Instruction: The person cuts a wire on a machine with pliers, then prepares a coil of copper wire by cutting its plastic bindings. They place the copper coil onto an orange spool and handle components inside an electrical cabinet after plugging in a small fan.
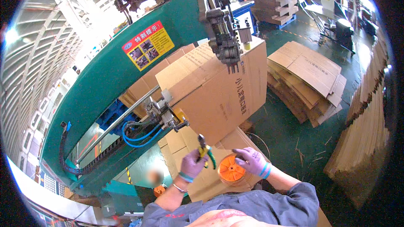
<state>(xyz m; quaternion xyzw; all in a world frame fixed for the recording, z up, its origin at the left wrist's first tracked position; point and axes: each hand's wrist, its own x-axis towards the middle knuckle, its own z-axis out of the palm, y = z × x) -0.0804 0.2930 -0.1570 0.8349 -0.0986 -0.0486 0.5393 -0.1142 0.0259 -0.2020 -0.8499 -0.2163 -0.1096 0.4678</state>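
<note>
My left hand (192,164), in a purple glove, is closed round a pair of pliers (203,153) with yellow and green handles. The pliers' dark jaws point up and away from me. My right hand (252,160), gloved too, is over the right edge of an orange spool (231,170). Its fingers are pinched together, with a small dark end showing at their tips that I cannot make out. Under both hands and the spool lie flat cardboard sheets (198,189).
A green machine arm (92,88) curves along the left, its metal head (168,115) beside a large cardboard box (223,101). A dark stitching mechanism (225,38) hangs over the box. Stacked cardboard (307,67) lies on the right floor; more sheets (362,143) stand further right.
</note>
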